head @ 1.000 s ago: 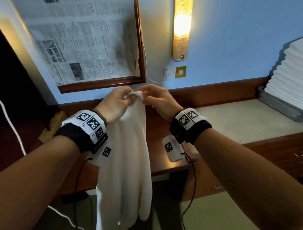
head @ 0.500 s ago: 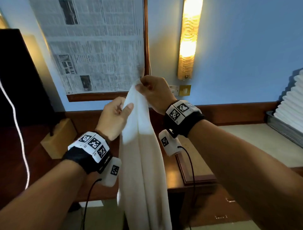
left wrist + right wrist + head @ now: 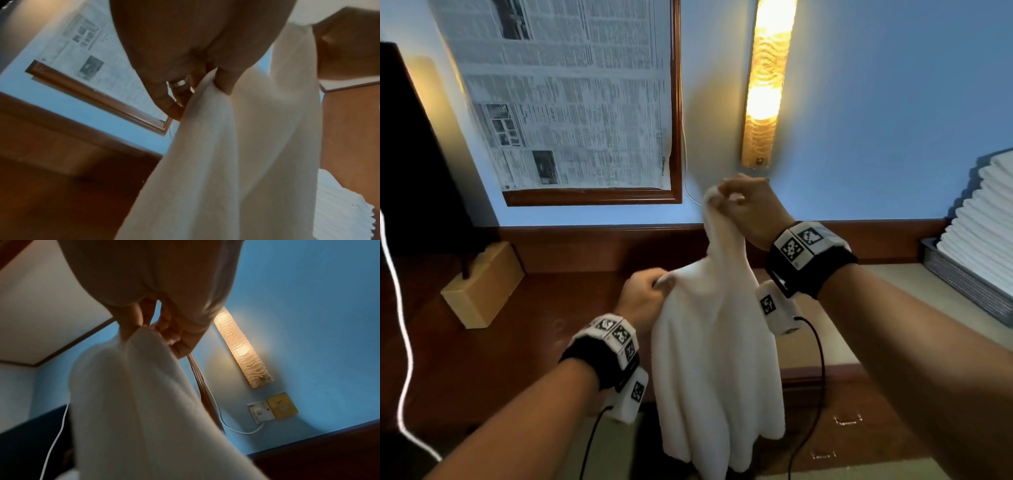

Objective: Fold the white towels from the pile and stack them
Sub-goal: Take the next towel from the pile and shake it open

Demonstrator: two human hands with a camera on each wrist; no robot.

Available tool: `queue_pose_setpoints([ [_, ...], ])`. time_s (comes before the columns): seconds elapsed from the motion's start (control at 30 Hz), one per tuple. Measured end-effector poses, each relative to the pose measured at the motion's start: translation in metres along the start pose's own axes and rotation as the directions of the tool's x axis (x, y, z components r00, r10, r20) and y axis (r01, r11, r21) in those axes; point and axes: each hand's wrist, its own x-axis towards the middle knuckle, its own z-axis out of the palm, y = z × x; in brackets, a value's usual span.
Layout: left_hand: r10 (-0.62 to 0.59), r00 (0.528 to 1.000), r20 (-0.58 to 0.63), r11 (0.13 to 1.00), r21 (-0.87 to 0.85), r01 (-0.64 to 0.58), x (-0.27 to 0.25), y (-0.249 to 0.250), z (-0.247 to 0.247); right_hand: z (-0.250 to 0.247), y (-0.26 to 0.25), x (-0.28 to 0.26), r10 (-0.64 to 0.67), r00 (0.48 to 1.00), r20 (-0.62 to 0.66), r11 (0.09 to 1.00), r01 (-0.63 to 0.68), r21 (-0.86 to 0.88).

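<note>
A white towel (image 3: pixel 715 359) hangs in the air over the front edge of the wooden desk (image 3: pixel 524 335). My right hand (image 3: pixel 736 202) pinches its top corner, held high near the wall. Lower and to the left, my left hand (image 3: pixel 650 291) pinches the towel's upper edge. In the left wrist view the left fingers (image 3: pixel 224 81) and thumb squeeze a fold of the towel (image 3: pixel 236 162). The right wrist view has the right fingertips (image 3: pixel 131 326) clamped on the towel's (image 3: pixel 144 402) tip. A stack of folded white towels (image 3: pixel 986 219) sits in a grey tray (image 3: pixel 969 294) at the far right.
A tan block (image 3: pixel 482 284) stands at the desk's back left. A newspaper-covered framed panel (image 3: pixel 571 102) and a lit wall lamp (image 3: pixel 763 85) are on the blue wall. A white cable (image 3: pixel 400 325) hangs at the left. A beige mat (image 3: pixel 887 308) covers the desk's right side.
My left hand has slid down and left along the towel's edge, away from the right hand. The right hand keeps the top corner high, shifted right. The towel spreads wider between them.
</note>
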Motion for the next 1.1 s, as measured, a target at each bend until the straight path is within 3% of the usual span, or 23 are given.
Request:
queue_pose_setpoints([
  [0.03,0.016,1.000,-0.013,1.000,0.018,-0.016,0.007,0.013,-0.003,0.004,0.003,-0.007,-0.003,0.992,0.123,0.999,0.007,-0.036],
  [0.1,0.060,0.998,0.022,0.997,0.040,-0.061,0.020,0.039,-0.006,0.016,0.004,-0.025,0.005,0.923,0.385,0.990,0.049,-0.132],
  [0.17,0.116,0.991,0.064,0.991,0.060,-0.120,0.029,0.061,-0.007,0.030,0.004,-0.038,0.055,0.865,0.499,0.975,0.061,-0.214],
  [0.23,0.149,0.988,0.028,0.987,0.053,-0.150,0.033,0.076,-0.009,0.039,0.004,-0.042,0.059,0.892,0.448,0.958,0.075,-0.277],
  [0.37,0.132,0.979,-0.156,0.975,-0.159,-0.157,0.017,0.072,-0.014,0.039,-0.001,-0.032,-0.030,0.968,0.250,0.935,0.115,-0.334],
  [0.5,0.060,0.997,-0.039,0.951,-0.300,-0.069,-0.024,0.031,-0.022,0.032,-0.012,-0.015,-0.057,0.998,0.031,0.976,0.063,-0.209],
  [0.67,-0.059,0.998,-0.033,0.990,-0.130,0.054,-0.046,-0.018,-0.037,0.032,-0.042,0.000,-0.050,0.990,-0.130,0.996,0.040,-0.079],
  [0.77,-0.122,0.991,0.057,0.989,0.095,0.116,-0.072,-0.059,-0.050,0.036,-0.049,0.007,-0.022,0.966,-0.257,0.997,0.001,-0.080],
  [0.83,-0.177,0.979,0.102,0.981,0.102,0.167,-0.096,-0.097,-0.060,0.038,-0.049,0.008,0.020,0.946,-0.325,0.998,-0.040,-0.057],
  [0.93,-0.255,0.966,-0.032,0.961,0.097,0.257,-0.126,-0.112,-0.089,0.046,-0.039,0.007,0.113,0.927,-0.357,0.986,-0.150,-0.079],
  [1.0,-0.322,0.927,-0.190,0.946,-0.034,0.322,-0.129,-0.109,-0.113,0.053,-0.026,0.001,0.193,0.931,-0.311,0.963,-0.240,-0.123],
  [1.1,-0.310,0.862,-0.401,0.950,-0.107,0.292,-0.121,-0.102,-0.155,0.064,-0.001,-0.013,0.375,0.896,-0.239,0.906,-0.408,-0.111],
])
